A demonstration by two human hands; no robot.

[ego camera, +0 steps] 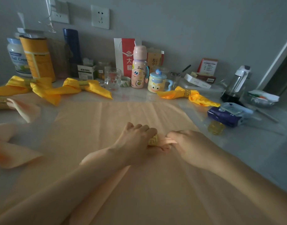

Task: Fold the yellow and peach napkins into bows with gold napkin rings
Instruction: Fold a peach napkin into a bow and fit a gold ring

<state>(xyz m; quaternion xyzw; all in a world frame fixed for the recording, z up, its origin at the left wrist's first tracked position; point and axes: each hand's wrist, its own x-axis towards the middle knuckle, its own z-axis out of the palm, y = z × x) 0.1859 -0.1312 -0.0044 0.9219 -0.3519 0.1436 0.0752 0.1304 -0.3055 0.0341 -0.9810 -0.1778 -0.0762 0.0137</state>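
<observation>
Grey wall [188,21] stood behind a pale glossy counter [261,151]. Two white sockets [100,17] were on it. Light was dim.

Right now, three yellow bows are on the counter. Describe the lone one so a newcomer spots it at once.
Along the wall's row of clutter, find the yellow cartoon-face mug with the blue lid. The yellow bow lies just right of and in front of it, cinched by a gold ring. The other two yellow bows touch tails at the left; this one lies alone.
</observation>
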